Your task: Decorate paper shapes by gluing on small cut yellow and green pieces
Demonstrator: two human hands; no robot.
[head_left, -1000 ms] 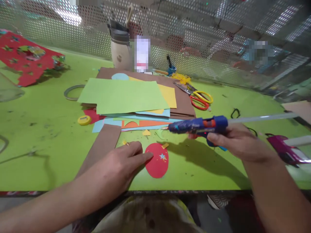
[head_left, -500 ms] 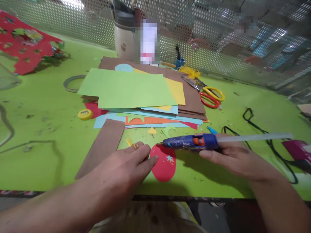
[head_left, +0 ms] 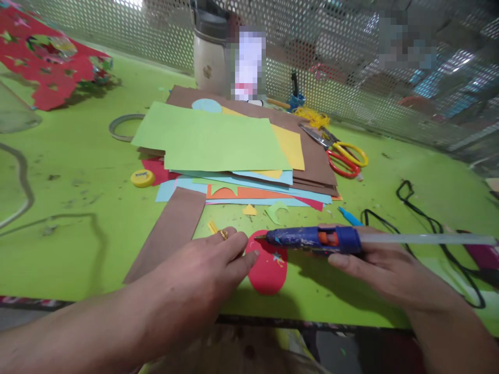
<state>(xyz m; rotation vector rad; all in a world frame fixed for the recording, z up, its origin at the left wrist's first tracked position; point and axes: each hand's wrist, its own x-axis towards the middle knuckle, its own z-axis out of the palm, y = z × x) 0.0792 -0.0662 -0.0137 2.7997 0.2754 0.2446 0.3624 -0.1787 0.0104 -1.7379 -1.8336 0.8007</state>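
Observation:
A red paper oval (head_left: 268,278) with a small blue star (head_left: 278,257) on it lies near the table's front edge. My left hand (head_left: 218,265) is closed at its left side, fingers curled and thumb pressing the paper's edge. In my right hand (head_left: 374,259) is a dark blue hot glue gun (head_left: 300,239), with a long clear glue stick (head_left: 424,239) sticking out of its back. The nozzle points left, over the upper part of the oval; whether it touches cannot be made out. A yellow strip (head_left: 212,227) shows beside my left fingers.
Beyond my hands lies a stack of coloured paper, topped by a green sheet (head_left: 222,145). Scissors (head_left: 345,156) rest at its right. A brown strip (head_left: 167,234), yellow cap (head_left: 142,178), tape ring (head_left: 122,128) and black cord (head_left: 432,228) lie around. A bottle (head_left: 210,57) stands behind.
The glue gun's nozzle has moved slightly towards me, from the oval's top edge to over the paper. My left hand stays on the oval. The whole view has shifted a little.

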